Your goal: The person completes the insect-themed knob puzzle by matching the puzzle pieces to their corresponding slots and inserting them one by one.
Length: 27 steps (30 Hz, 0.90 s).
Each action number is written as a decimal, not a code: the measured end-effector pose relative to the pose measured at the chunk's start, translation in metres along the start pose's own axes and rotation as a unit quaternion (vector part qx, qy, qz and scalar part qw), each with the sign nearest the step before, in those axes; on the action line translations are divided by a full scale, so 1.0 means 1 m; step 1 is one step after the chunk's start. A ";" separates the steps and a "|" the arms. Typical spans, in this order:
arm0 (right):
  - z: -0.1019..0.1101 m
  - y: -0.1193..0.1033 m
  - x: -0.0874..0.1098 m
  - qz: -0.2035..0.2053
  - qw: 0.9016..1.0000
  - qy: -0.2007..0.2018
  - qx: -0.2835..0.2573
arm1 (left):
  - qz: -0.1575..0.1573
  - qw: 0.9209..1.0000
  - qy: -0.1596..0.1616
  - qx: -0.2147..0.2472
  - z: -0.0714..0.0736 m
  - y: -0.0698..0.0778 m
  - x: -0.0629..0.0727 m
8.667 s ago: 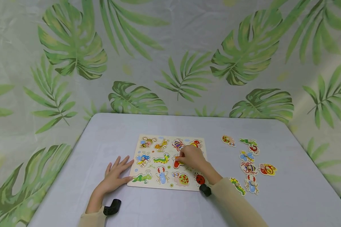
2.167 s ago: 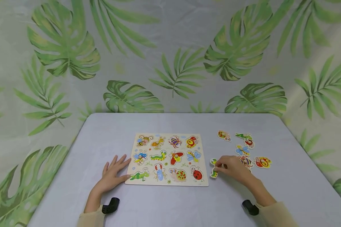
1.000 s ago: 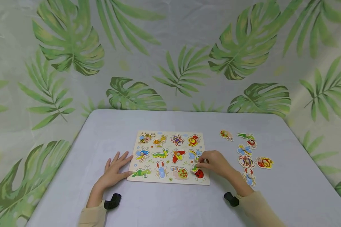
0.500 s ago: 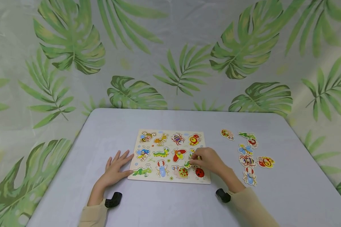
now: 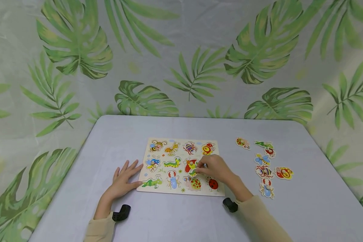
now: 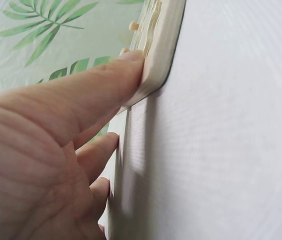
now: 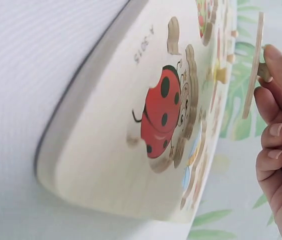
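Observation:
My right hand [image 5: 216, 168] pinches the knob of a green caterpillar puzzle piece [image 5: 192, 173]. In the right wrist view the piece [image 7: 253, 65] shows edge-on, raised above the wooden peg puzzle board [image 7: 96, 170]. In the head view it overlaps the red-winged insect piece [image 5: 189, 164] in the middle row. One column to the left is the printed caterpillar recess [image 5: 172, 162]. My left hand [image 5: 123, 180] lies spread beside the board's left edge, its thumb [image 6: 96, 87] touching the near left corner. Bee, ant and mosquito pieces with knobs sit in the board's left part.
Loose puzzle pieces lie right of the board: a snail [image 5: 243, 143], a grasshopper [image 5: 261, 144], a ladybug [image 5: 270, 153], a blue-winged insect [image 5: 262, 159], a spider [image 5: 264, 171], a butterfly [image 5: 284, 173] and a stag beetle [image 5: 267, 189]. Leaf-print cloth hangs behind the white table [image 5: 175, 218].
My right hand picked up the caterpillar from the table right of the board and has carried it left over the board. Earlier it was at the red-winged piece. My left hand stays put.

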State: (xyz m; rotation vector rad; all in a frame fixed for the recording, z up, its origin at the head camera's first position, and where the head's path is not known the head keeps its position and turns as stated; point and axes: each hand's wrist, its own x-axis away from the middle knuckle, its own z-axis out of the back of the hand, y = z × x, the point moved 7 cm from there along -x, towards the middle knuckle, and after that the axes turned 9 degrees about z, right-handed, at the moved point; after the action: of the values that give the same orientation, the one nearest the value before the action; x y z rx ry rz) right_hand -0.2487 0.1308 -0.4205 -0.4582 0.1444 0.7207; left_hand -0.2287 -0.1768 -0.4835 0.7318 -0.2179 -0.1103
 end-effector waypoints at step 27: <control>-0.013 -0.016 -0.034 -0.043 0.999 0.000 -0.002 | 0.001 1.000 -0.003 -0.005 0.001 0.002 0.002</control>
State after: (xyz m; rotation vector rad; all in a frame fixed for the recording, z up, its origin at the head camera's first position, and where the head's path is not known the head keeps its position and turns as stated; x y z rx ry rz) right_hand -0.2635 0.0939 -0.4168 -0.4651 0.1232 0.6360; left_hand -0.2266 -0.1764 -0.4810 0.7214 -0.2232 -0.1117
